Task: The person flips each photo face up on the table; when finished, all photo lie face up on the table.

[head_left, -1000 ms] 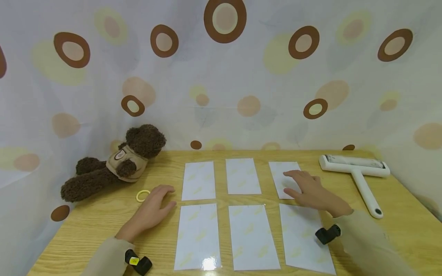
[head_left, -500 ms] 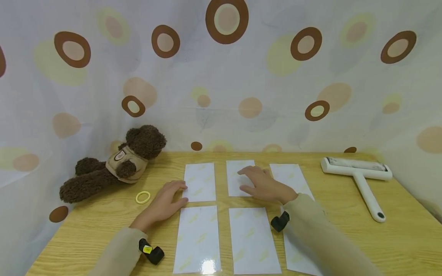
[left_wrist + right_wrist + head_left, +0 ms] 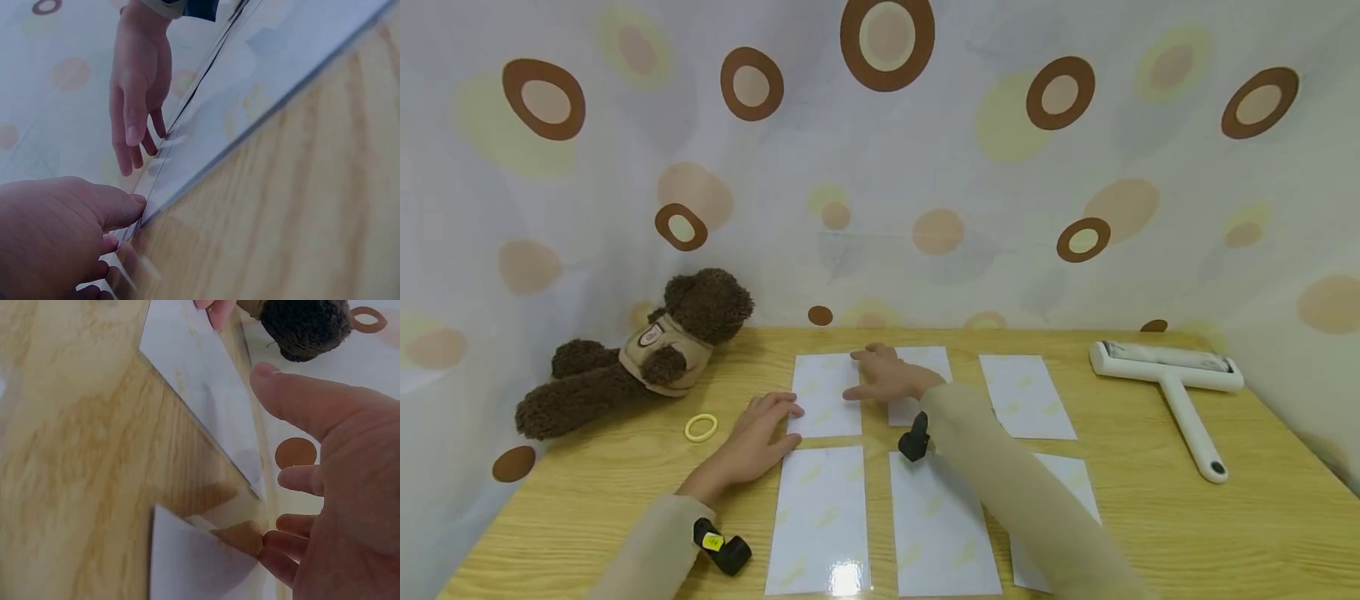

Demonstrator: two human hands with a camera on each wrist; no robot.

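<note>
Over the desk [image 3: 1157, 542], the right hand [image 3: 891, 377] hovers, fingers spread and gripping nothing, tips above the card [image 3: 822, 404]; the left hand [image 3: 756, 437], fingers loose, meets that card just to its right. Light, level contact from both sides should probably stop skidding.

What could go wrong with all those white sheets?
The fingertips of the left hand are at the edge of the back-left white sheet, so a small bump might push it crooked. The right sleeve crosses over the front-right white sheet; if it sags, it could drag that one. And the yellow ring lies near the left hand, so it might get knocked.
</note>
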